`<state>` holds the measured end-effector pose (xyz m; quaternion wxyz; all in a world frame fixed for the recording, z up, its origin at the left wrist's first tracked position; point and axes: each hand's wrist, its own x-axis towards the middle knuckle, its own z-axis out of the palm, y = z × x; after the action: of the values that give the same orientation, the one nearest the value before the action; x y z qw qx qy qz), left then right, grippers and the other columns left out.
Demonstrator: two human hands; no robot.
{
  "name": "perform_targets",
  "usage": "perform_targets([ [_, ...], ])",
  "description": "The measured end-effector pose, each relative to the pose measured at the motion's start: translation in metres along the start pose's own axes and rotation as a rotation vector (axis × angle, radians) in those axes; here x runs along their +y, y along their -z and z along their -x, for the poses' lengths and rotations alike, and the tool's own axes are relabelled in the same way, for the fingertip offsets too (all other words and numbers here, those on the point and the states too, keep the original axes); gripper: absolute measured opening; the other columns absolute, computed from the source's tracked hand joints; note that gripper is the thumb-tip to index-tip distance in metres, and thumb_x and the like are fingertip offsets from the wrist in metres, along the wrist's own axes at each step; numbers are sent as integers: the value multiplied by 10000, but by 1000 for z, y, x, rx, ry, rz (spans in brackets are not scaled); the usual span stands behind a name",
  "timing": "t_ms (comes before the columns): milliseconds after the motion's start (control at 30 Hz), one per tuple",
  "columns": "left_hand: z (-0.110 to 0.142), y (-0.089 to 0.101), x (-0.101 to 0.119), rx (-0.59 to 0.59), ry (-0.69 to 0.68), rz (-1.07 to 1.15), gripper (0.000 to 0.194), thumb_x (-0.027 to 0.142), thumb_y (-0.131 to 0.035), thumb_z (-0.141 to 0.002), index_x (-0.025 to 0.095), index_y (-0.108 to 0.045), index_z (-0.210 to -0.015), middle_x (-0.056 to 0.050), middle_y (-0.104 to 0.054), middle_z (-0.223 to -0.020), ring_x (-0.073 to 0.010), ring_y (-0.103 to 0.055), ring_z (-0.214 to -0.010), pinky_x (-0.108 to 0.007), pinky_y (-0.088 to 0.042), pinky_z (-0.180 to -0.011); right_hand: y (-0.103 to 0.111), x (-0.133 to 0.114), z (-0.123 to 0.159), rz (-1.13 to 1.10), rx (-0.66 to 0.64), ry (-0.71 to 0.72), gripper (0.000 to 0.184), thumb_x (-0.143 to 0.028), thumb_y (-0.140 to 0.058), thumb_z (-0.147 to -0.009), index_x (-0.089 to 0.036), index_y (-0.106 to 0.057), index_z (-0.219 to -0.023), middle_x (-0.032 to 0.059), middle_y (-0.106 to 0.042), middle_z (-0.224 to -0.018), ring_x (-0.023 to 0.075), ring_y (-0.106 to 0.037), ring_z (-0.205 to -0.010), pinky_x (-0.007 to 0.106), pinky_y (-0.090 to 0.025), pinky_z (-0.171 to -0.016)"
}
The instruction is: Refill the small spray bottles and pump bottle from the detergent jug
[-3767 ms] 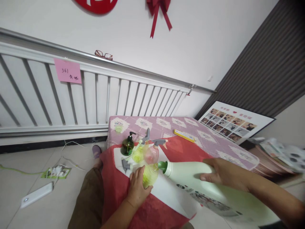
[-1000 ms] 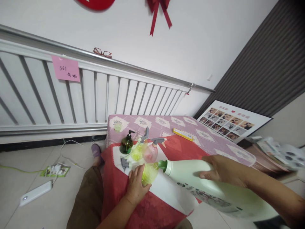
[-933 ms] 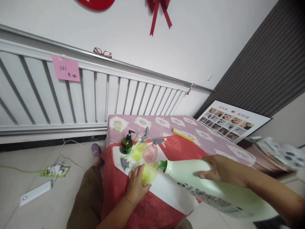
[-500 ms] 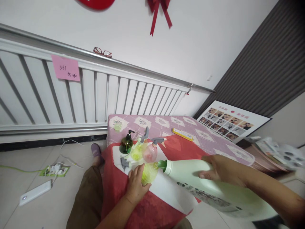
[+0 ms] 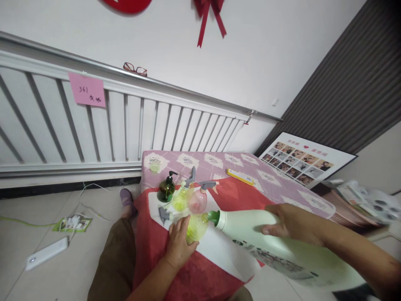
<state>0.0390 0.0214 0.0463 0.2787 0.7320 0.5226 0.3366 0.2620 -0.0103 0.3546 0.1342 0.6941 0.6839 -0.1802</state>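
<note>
Centrally, an open yellow bottle (image 5: 198,229): hub of the dial, 12 pointing away from the person. Left hand (image 5: 181,244): wrapped around the bottle's belly from 8 o'clock. Right hand (image 5: 290,223): clasping a pale green jug (image 5: 244,225) from above, at 3; any handle is hidden. Jug: tilted, green spout (image 5: 214,216) at the bottle's neck, contact unclear. Handling, judged: jug probably heavy, smooth, semi-stiff, best gripped near its balance point; bottle likely light, thin-walled, slippery if wet, best held around the belly. Pink spray bottle (image 5: 197,201): 12. Yellow spray bottle (image 5: 180,202): 11. Dark pump bottle (image 5: 165,191): between 10 and 11. Loose sprayer head (image 5: 163,214): 10. Yellow box (image 5: 240,177): 1. White sheet (image 5: 233,257): 5.
</note>
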Motion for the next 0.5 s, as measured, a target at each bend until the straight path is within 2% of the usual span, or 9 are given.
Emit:
perform_targets([
  [500, 0, 2, 2, -5, 9, -3, 789, 296, -644, -658, 214, -330, -1377, -99, -463, -1381, -278, -377, -1298, -453, -230, -1106, -1, 0, -1, 3, 16, -2, 331, -536, -563, -742, -210, -599, -791, 65, -709, -817, 265, -653, -773, 318, -450, -628],
])
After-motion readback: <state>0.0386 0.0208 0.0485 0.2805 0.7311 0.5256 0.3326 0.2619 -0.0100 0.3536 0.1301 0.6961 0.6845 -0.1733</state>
